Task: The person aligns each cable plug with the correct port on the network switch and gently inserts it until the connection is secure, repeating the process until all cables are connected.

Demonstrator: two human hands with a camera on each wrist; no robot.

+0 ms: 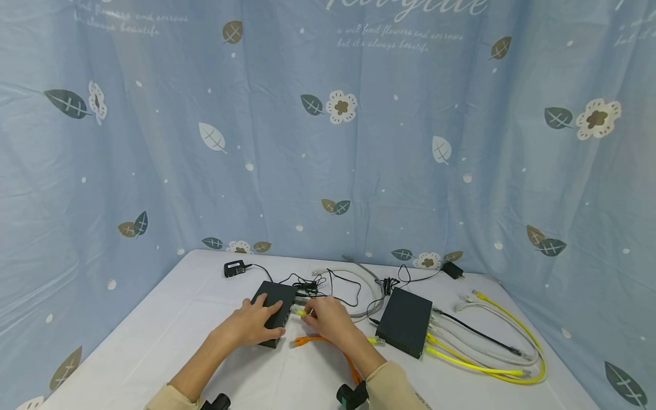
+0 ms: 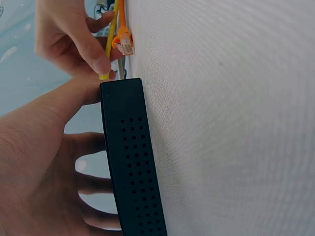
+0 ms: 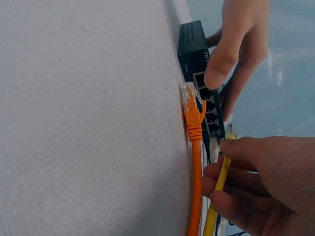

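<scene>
A black network switch lies flat on the left of the table, its row of ports facing right. My left hand rests on it with fingers spread over the top and the thumb at the front port-side edge. My right hand pinches a yellow network cable just behind its plug, close to the ports. Whether the plug tip is inside a port cannot be told. An orange network cable lies below my right hand, its clear plug loose beside the switch.
A second black switch stands to the right, with yellow, white and black cables on its right side. Tangled black power leads and a grey cable lie behind. Power adapters sit at the back left and back right.
</scene>
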